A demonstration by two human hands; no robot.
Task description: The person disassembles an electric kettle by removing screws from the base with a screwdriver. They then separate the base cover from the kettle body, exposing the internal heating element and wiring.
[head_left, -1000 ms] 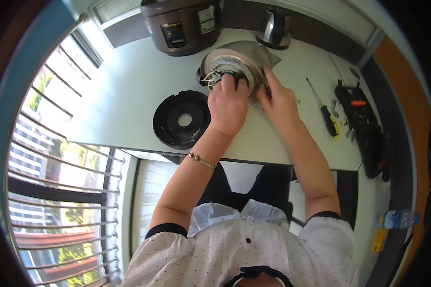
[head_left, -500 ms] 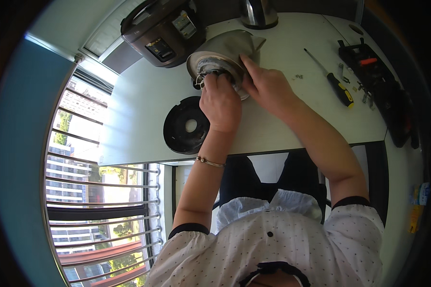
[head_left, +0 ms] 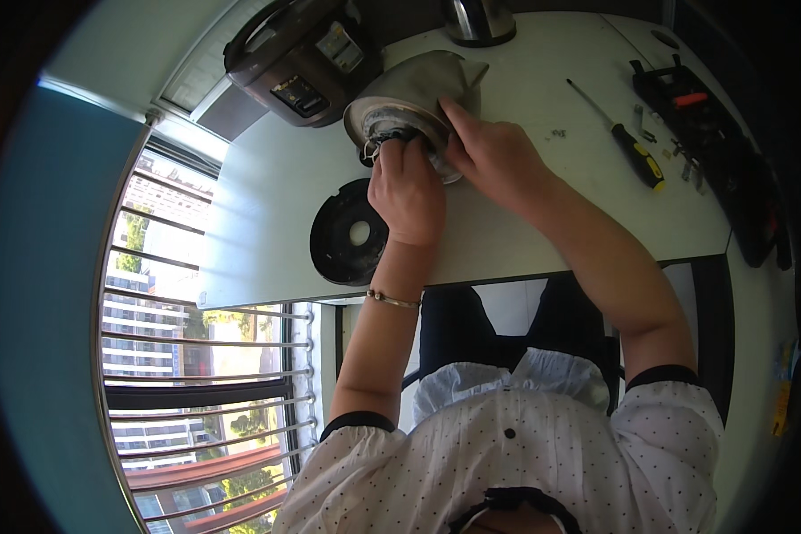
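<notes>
A metal kettle body (head_left: 427,78) lies on its side on the table, spout pointing up and right, its underside turned toward me. In that underside sit a dark fitting (head_left: 390,136) and thin white wires (head_left: 371,151). My left hand (head_left: 408,200) is closed, its bunched fingertips on the dark fitting; they partly hide it. With thumb and fingers, my right hand (head_left: 500,162) grips the kettle's lower rim on the right side. Beside my left wrist lies a round black base cover (head_left: 331,245) with a pale hole at its middle.
A brown electric cooker (head_left: 280,58) stands behind on the left, and a steel kettle (head_left: 479,22) at the back. Small screws (head_left: 557,134) lie right of my hands. Further right are a yellow-and-black screwdriver (head_left: 636,156), loose bits (head_left: 692,173) and a dark tool case (head_left: 712,147).
The view has shifted slightly, so the scene sits a little differently. Both hands keep their places on the kettle, and nothing has been let go.
</notes>
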